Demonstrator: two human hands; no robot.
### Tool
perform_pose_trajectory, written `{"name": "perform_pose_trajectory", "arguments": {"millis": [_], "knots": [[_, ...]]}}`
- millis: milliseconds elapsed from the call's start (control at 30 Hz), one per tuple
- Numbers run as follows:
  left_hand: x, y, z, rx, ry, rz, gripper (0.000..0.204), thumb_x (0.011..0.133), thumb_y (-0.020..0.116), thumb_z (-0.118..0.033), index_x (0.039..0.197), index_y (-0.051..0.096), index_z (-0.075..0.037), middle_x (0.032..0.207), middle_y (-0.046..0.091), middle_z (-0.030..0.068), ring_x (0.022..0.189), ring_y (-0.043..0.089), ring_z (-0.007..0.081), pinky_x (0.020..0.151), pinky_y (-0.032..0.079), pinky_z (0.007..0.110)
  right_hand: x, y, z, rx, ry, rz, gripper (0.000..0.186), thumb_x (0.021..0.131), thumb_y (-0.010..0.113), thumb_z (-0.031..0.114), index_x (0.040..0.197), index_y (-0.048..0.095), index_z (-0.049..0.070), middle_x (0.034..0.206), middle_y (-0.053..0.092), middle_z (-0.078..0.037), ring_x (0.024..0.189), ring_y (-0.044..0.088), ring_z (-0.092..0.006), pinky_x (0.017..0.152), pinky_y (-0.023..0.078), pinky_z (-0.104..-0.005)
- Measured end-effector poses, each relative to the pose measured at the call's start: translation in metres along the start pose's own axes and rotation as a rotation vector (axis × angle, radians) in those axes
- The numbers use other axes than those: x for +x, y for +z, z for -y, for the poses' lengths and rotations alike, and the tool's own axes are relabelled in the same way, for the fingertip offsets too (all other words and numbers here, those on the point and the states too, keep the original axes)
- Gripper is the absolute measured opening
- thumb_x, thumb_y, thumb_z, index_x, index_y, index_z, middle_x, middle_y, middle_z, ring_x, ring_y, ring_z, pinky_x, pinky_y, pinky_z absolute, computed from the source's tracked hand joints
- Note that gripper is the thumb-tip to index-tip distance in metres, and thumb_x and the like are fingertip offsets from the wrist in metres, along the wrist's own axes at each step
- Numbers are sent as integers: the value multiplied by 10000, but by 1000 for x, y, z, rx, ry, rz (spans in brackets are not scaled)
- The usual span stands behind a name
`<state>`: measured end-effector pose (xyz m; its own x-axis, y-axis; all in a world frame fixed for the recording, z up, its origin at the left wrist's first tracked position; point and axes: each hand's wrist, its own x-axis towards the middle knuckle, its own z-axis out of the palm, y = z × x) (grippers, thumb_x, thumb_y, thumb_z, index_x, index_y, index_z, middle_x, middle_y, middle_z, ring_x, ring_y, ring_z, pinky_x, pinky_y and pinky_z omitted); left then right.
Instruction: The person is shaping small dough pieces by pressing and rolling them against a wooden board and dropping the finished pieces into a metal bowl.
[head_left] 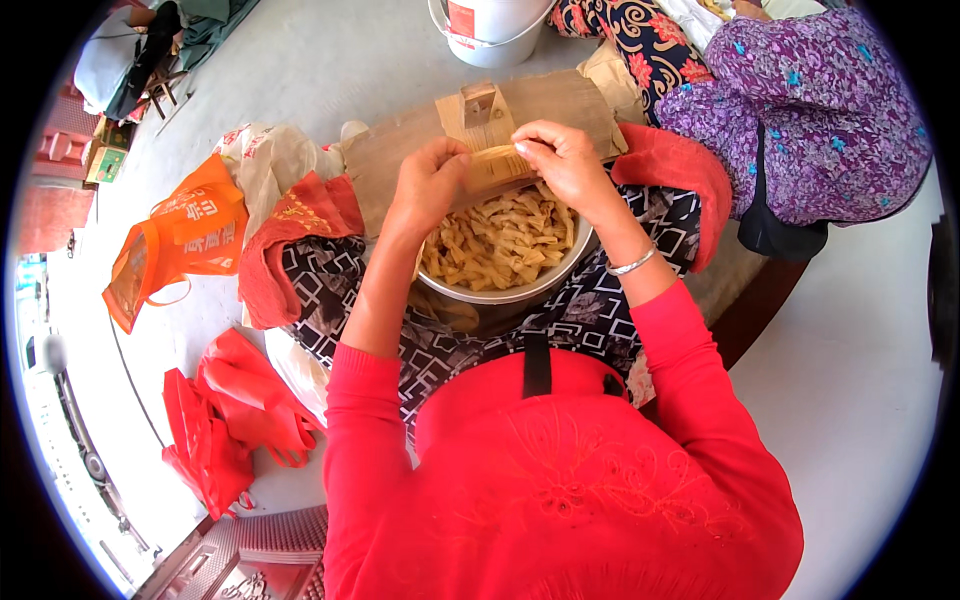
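Note:
A thin yellow-brown strip (497, 169) stretches between my two hands, above the near edge of a wooden board. My left hand (432, 183) is closed on its left end. The fingers of my right hand (566, 167) pinch the right end. Right under my hands, a round metal basin (497, 297) on my lap holds a heap of knotted or folded yellow-brown pieces (505, 238). The wooden board (385, 160) lies across behind the basin. On it, a lighter wooden block (478, 108) with a dark slot-like mark stands just beyond the strip.
Red cloths (690, 185) drape by both knees. On the left are an orange bag (190, 228) and red bags (235, 410). A white bucket (490, 30) stands beyond the board. A person in purple floral clothes (800, 120) sits close on the right.

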<state>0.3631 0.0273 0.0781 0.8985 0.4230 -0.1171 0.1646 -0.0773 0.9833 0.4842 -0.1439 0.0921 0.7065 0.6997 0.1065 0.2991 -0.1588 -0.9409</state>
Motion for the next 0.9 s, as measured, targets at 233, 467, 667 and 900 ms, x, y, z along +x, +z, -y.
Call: {"name": "perform_pose_trajectory", "arguments": {"millis": [233, 467, 667, 900], "knots": [[9, 3, 14, 646, 74, -238, 157, 865, 605, -162, 894, 631, -10, 696, 632, 92, 678, 573, 133, 634, 463, 306, -6, 8, -14, -447, -276, -84, 106, 808, 649, 59, 908, 662, 26, 899, 667, -116, 798, 609, -319, 723, 487, -358], [-41, 42, 6, -75, -85, -30, 110, 915, 556, -96, 841, 586, -19, 632, 560, 14, 504, 496, 91, 463, 375, 226, -38, 31, 17, -469, -418, -185, 184, 889, 612, 232, 820, 627, 62, 817, 650, -127, 777, 610, -323, 681, 470, -413], [-73, 26, -12, 208, -19, 227, 219, 941, 522, -180, 840, 602, -3, 655, 584, 53, 568, 546, 137, 520, 423, 299, -49, 9, 10, -432, -235, -80, 328, 891, 632, 284, 683, 546, 45, 572, 545, -186, 544, 567, -381, 482, 429, -447], [-104, 28, -119, 26, 214, 280, 275, 951, 514, -204, 871, 650, 21, 609, 536, 39, 552, 495, 104, 526, 397, 270, -114, -11, 124, 509, 32, 541, 136, 918, 624, 126, 953, 690, 12, 669, 648, -37, 628, 600, -71, 560, 474, -237]]}}
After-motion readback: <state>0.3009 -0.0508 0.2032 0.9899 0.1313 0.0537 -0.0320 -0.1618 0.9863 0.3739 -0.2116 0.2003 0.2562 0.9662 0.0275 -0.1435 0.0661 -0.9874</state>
